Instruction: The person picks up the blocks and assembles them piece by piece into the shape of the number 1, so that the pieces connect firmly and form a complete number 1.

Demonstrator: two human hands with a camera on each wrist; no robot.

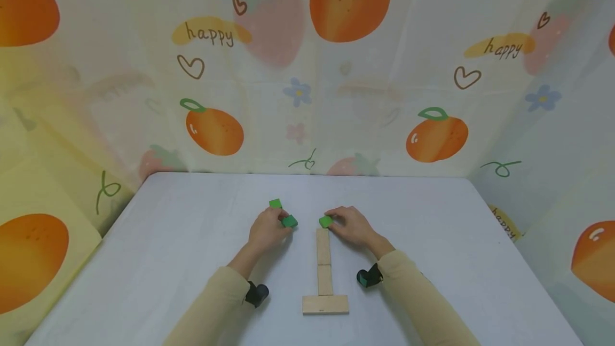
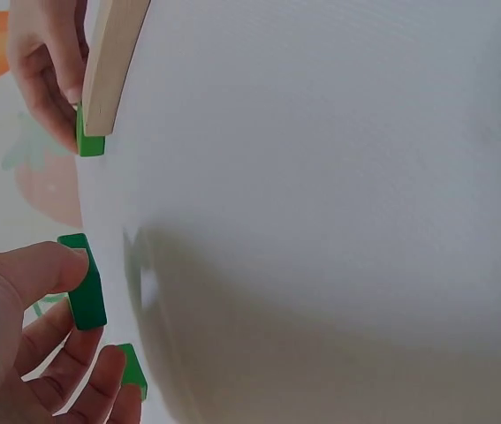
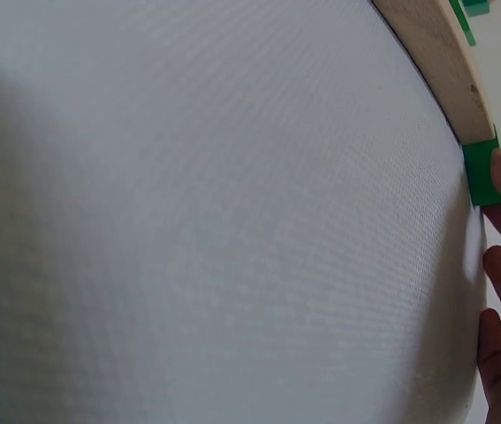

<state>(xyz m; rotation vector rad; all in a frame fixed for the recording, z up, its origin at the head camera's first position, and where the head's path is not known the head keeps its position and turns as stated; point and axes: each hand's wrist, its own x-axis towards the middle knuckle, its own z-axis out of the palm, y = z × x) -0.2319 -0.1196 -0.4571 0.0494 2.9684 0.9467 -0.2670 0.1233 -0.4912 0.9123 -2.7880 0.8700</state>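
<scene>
My left hand (image 1: 270, 228) pinches a green block (image 1: 290, 221) between thumb and finger, held above the tabletop in the left wrist view. Just past those fingers is a second green block (image 1: 275, 203), which in the left wrist view shows partly behind the fingertips. With thumb and fingers, my right hand (image 1: 353, 225) grips a light green cube (image 1: 325, 221) at the far end of a row of wooden blocks. Two narrow wooden blocks, the farther block (image 1: 323, 246) and the nearer block (image 1: 324, 280), lie end to end. A wider wooden block (image 1: 325, 305) lies crosswise at the near end.
All the blocks are on a white-covered table (image 1: 168, 239). A fruit-printed cloth (image 1: 346, 79) hangs behind the table and along both sides. Dark wrist cameras, a left camera (image 1: 257, 295) and a right camera (image 1: 369, 276), sit near the sleeves.
</scene>
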